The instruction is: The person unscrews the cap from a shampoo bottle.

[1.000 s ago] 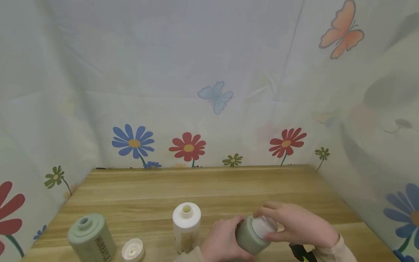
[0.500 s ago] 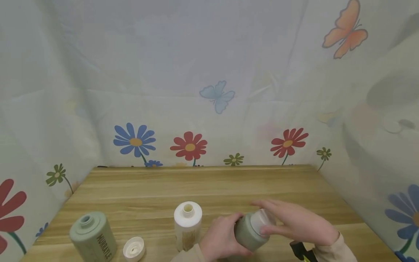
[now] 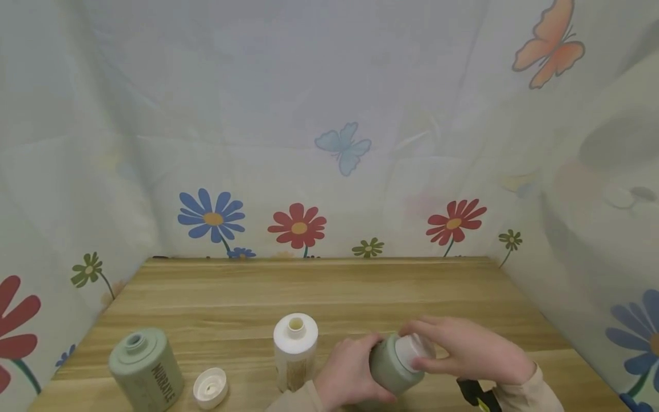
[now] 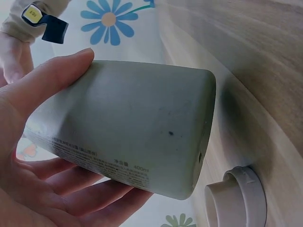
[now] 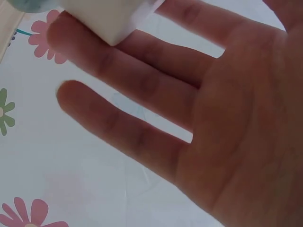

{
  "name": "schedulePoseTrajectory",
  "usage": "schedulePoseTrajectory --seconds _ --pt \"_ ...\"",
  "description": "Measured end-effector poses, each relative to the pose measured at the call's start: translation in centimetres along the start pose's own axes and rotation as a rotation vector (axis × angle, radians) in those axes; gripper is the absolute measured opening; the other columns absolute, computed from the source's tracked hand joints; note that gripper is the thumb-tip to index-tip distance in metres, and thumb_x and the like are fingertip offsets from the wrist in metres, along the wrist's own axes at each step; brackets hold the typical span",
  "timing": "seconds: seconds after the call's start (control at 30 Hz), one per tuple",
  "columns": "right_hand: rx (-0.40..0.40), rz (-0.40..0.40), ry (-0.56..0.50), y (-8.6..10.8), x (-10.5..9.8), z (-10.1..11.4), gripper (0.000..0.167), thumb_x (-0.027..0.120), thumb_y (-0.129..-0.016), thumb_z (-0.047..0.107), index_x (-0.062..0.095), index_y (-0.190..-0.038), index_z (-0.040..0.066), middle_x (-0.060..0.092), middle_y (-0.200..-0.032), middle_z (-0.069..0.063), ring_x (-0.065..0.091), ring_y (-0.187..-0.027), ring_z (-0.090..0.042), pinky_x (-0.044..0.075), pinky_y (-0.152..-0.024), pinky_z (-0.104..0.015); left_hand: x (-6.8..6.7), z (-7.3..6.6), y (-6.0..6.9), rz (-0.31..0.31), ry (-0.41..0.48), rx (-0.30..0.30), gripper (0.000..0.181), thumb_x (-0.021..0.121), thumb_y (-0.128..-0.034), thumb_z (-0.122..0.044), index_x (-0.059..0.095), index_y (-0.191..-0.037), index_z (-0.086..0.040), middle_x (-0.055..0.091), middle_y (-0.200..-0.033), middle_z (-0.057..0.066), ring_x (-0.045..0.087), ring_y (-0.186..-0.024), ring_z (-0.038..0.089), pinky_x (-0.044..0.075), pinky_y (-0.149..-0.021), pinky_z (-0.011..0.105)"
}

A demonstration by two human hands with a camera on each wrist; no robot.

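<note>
My left hand (image 3: 350,372) grips a sage-green bottle (image 3: 388,366) round its body. The bottle is tilted, its top to the right, and the left wrist view shows small print along its side (image 4: 142,118). On its top is a white cap (image 3: 412,350), which my right hand (image 3: 463,350) pinches between thumb and fingers. From the right wrist view, several fingers lie along and below the cap (image 5: 111,21). Left of my hands stands a white bottle (image 3: 295,349) with an uncovered neck. Farther left is another green bottle (image 3: 146,372), also uncapped and lettered, beside a loose white cap (image 3: 210,389).
All of this is on a wood-grain table (image 3: 319,286). A pale curtain (image 3: 257,114) printed with flowers and butterflies surrounds its back and sides. A dark band (image 3: 477,395) shows by my right wrist.
My right fingers loosened and straightened off the cap half a second ago, then closed round it again. The left hand keeps its grip on the green bottle. The other bottles stay put.
</note>
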State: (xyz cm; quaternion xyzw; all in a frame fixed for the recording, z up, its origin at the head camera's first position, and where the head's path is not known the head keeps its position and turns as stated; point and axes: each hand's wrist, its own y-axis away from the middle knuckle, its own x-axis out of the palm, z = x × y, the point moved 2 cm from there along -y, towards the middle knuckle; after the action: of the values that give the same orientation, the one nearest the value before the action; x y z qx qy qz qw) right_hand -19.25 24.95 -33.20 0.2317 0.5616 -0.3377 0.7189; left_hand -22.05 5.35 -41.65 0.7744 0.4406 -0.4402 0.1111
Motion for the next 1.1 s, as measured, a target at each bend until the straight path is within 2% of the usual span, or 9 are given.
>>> schedulePoseTrajectory --seconds 0.2,0.3,0.4,0.57,0.63,0.73,0.83,0.97,1.1 --pt "-0.147 -0.066 0.063 0.52 0.09 0.04 0.035 0.064 -0.093 0.035 0.057 -0.126 0.025 0.057 -0.114 0.012 0.055 -0.094 0.000 0.051 -0.073 -0.019 -0.10 -0.10 0.06 0.013 0.029 -0.012 0.070 0.090 -0.0600 -0.040 0.061 -0.118 -0.015 0.070 -0.102 -0.007 0.059 -0.082 -0.002 0.047 -0.072 0.019" --pt "-0.188 -0.090 0.081 0.58 0.04 0.13 0.037 0.067 -0.091 0.030 0.055 -0.127 0.026 0.056 -0.114 0.012 0.055 -0.095 -0.002 0.051 -0.074 -0.019 -0.14 -0.08 0.05 0.001 0.030 -0.005 0.069 0.090 -0.0600 -0.039 0.061 -0.118 -0.015 0.071 -0.102 -0.006 0.059 -0.083 -0.002 0.047 -0.072 0.019" --pt "-0.163 -0.091 0.071 0.58 -0.02 0.23 0.040 0.065 -0.092 0.034 0.054 -0.129 0.025 0.056 -0.117 0.012 0.055 -0.097 -0.002 0.052 -0.075 -0.020 -0.18 -0.02 0.03 -0.012 0.019 0.006 0.069 0.090 -0.0596 -0.039 0.061 -0.117 -0.015 0.071 -0.102 -0.006 0.059 -0.083 -0.002 0.047 -0.072 0.019" --pt "-0.004 -0.044 -0.004 0.31 0.03 0.26 0.056 0.056 -0.091 0.054 0.052 -0.134 0.019 0.060 -0.124 0.006 0.056 -0.101 -0.004 0.052 -0.078 -0.024 -0.14 0.17 0.00 -0.022 -0.002 0.010 0.069 0.090 -0.0590 -0.039 0.061 -0.117 -0.014 0.071 -0.101 -0.005 0.059 -0.082 -0.002 0.047 -0.073 0.020" --pt "0.050 -0.024 -0.032 0.12 0.07 0.15 0.059 0.056 -0.090 0.057 0.052 -0.132 0.016 0.063 -0.119 0.005 0.057 -0.096 -0.002 0.052 -0.076 -0.024 -0.12 0.23 -0.01 -0.020 -0.002 0.007 0.070 0.090 -0.0590 -0.039 0.061 -0.118 -0.014 0.071 -0.102 -0.004 0.059 -0.083 -0.001 0.048 -0.073 0.020" --pt "0.095 -0.001 -0.076 -0.09 0.04 -0.02 0.052 0.057 -0.089 0.055 0.053 -0.126 0.018 0.065 -0.104 0.009 0.055 -0.081 0.002 0.049 -0.068 -0.021 -0.10 0.26 -0.02 -0.014 0.003 0.002 0.070 0.090 -0.0594 -0.038 0.061 -0.119 -0.015 0.071 -0.104 -0.004 0.060 -0.084 -0.001 0.048 -0.075 0.022" --pt "0.082 0.003 -0.073 -0.13 0.00 -0.05 0.041 0.059 -0.091 0.052 0.055 -0.119 0.021 0.062 -0.095 0.014 0.052 -0.074 0.005 0.046 -0.064 -0.020 -0.11 0.24 -0.02 -0.011 0.007 -0.001 0.071 0.090 -0.0594 -0.038 0.060 -0.120 -0.016 0.071 -0.104 -0.004 0.060 -0.085 0.000 0.048 -0.076 0.022" --pt "0.034 -0.012 0.003 -0.12 -0.08 0.04 0.036 0.063 -0.091 0.045 0.057 -0.119 0.023 0.064 -0.106 0.012 0.055 -0.083 0.003 0.049 -0.068 -0.020 -0.07 0.20 0.00 -0.010 0.007 0.000 0.072 0.090 -0.0592 -0.038 0.060 -0.121 -0.015 0.071 -0.104 -0.004 0.060 -0.085 0.000 0.048 -0.075 0.021" --pt "-0.034 -0.025 0.055 0.06 -0.04 0.20 0.036 0.070 -0.088 0.030 0.057 -0.121 0.023 0.061 -0.114 0.011 0.056 -0.092 -0.001 0.052 -0.073 -0.022 -0.07 0.15 0.07 -0.003 0.006 -0.003 0.071 0.090 -0.0597 -0.038 0.060 -0.120 -0.014 0.071 -0.105 -0.004 0.060 -0.085 0.000 0.048 -0.075 0.021"
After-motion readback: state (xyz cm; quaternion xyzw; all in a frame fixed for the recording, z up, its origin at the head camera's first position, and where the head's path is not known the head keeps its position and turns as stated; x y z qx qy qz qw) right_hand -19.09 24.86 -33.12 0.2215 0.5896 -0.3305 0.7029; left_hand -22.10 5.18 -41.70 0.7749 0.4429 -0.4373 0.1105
